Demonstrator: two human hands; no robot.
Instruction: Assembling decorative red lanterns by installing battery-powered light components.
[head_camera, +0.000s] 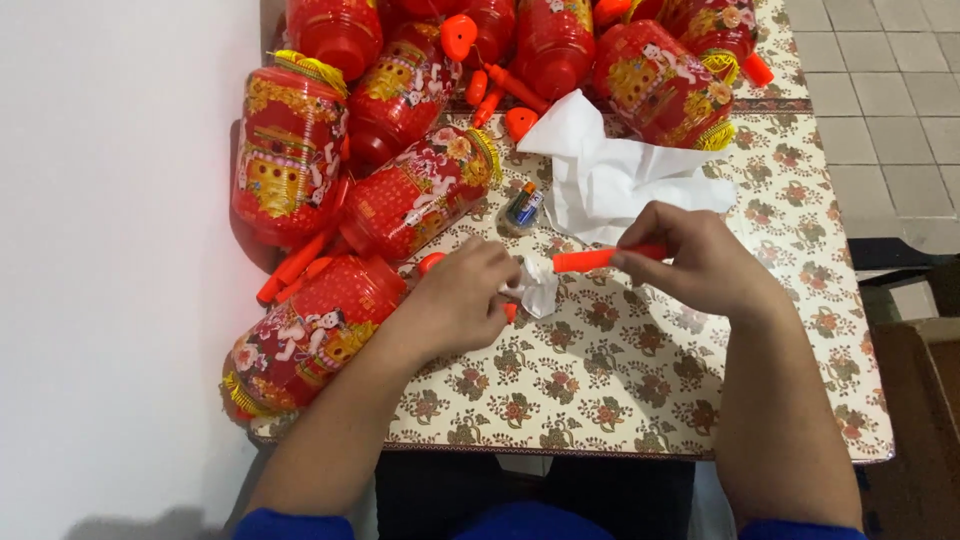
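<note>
Right hand was closed around one end of a slim orange plastic stick, holding it level above the middle of the floral-patterned worktop; left hand was pinched shut on a small crumpled wad of white tissue, which sat right at the stick's free end, touching it; the step in hand looked like wiping or wrapping that tip with the tissue; the next move would likely call for a steady grip from the right hand while the left turned or slid the wad along the stick, with light pressure so the thin paper did not tear; a larger sheet of white tissue paper lay just beyond the hands, a small battery beside it; red plastic lanterns with gold print and tassels were piled along the far and left edges of the worktop, loose orange sticks lying among them.
</note>
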